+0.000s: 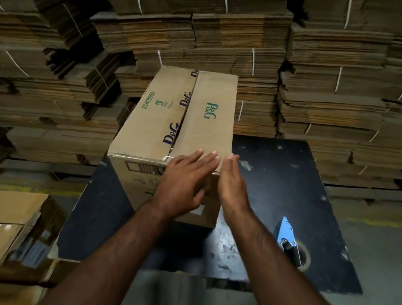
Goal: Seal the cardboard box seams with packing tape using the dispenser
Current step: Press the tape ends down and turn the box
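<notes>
On the dark table (pixel 283 170) stands the cardboard box (pixel 168 121). The left hand (pixel 185 181) lies flat with straight fingers on its near right corner; the right hand (pixel 232 183), released, touches its right edge. The blue tape dispenser (pixel 291 240) lies near right.

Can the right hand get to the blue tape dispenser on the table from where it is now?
Probably yes. The right hand is open at the box corner, and the tape dispenser lies on the dark table on the same side, with nothing between them.
</notes>
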Motion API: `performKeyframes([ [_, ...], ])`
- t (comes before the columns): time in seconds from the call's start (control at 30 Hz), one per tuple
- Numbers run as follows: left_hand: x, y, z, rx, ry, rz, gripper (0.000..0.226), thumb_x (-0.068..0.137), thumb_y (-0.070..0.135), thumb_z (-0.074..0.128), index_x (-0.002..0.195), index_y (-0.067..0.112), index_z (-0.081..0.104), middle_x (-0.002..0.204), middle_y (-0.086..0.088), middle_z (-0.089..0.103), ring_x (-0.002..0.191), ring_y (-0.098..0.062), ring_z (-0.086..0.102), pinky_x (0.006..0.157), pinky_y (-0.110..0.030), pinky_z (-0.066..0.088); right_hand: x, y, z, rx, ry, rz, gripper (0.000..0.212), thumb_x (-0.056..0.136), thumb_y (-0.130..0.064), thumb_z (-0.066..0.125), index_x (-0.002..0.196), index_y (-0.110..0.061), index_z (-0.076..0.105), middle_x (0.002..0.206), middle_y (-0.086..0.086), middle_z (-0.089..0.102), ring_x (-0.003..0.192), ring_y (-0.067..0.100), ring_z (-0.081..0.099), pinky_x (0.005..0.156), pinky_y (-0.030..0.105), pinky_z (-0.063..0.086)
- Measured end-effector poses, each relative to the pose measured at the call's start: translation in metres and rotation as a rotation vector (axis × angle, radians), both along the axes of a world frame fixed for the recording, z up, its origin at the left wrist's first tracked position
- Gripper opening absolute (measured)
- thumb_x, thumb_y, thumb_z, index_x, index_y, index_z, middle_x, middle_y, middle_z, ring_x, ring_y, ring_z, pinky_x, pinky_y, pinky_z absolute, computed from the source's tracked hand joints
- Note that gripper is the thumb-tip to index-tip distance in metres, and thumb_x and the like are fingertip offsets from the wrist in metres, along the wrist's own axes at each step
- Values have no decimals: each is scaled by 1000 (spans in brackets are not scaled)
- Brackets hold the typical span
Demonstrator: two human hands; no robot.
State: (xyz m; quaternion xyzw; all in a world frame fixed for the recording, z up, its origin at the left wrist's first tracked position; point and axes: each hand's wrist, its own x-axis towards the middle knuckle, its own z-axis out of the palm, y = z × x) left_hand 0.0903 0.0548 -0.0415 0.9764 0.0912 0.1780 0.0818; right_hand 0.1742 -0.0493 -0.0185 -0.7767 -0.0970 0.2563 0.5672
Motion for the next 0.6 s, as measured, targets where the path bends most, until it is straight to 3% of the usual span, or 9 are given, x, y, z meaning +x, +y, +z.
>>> performKeyframes([
  [0.07, 0, -1, 1, -20, -8, 3, 81, 83, 24, 71, 154, 20, 33, 160, 2, 33, 148, -16, 29, 118, -43, 27, -6, -14, 1, 2, -81, -44, 59, 105, -50, 25, 158, -24, 18, 158, 7, 33, 142, 24, 36, 109, 27, 28],
  [0.13, -2, 2, 0, -85, -47, 30, 75, 83, 22, 71, 151, 17, 39, 157, -1, 39, 146, -16, 33, 118, -44, 29, -27, -20, -1, 4, -267, -143, 53, 106, -38, 32, 155, -17, 28, 151, 9, 45, 134, 19, 46, 102, 16, 30],
  [0.2, 0, 9, -4, -109, -95, 25, 65, 82, 20, 70, 144, 15, 50, 151, -3, 48, 142, -17, 41, 113, -47, 37, -43, -11, -3, -6, -371, -185, 48, 107, -28, 36, 153, -14, 34, 123, 10, 64, 100, 11, 60, 78, 2, 34],
  [0.23, 1, 11, -6, -106, -101, 16, 61, 82, 21, 69, 141, 14, 53, 149, -4, 51, 139, -18, 44, 110, -48, 40, -47, -5, -3, -28, -373, -194, 48, 107, -27, 35, 153, -14, 35, 110, 6, 64, 88, 9, 59, 71, 1, 34],
  [0.4, 5, 13, -7, -92, -83, -19, 57, 78, 23, 64, 134, 11, 60, 143, -8, 57, 134, -20, 51, 106, -42, 42, -27, 19, 1, -174, -326, -308, 42, 106, -24, 36, 144, -13, 48, 130, 11, 63, 119, 29, 58, 94, 27, 43],
  [0.5, 1, 12, -2, -65, -64, -26, 59, 77, 23, 65, 135, 10, 59, 143, -9, 56, 134, -21, 51, 106, -41, 40, -5, 28, 3, -173, -310, -237, 31, 105, -23, 37, 120, -14, 62, 115, 9, 68, 107, 29, 63, 86, 30, 48],
  [0.6, -3, 18, 8, -50, -26, -92, 63, 83, 23, 65, 143, 11, 51, 152, -8, 47, 142, -20, 41, 112, -41, 34, 9, 31, 4, -99, -242, -229, 35, 104, -26, 37, 126, -15, 62, 123, 7, 66, 113, 24, 62, 99, 41, 49],
])
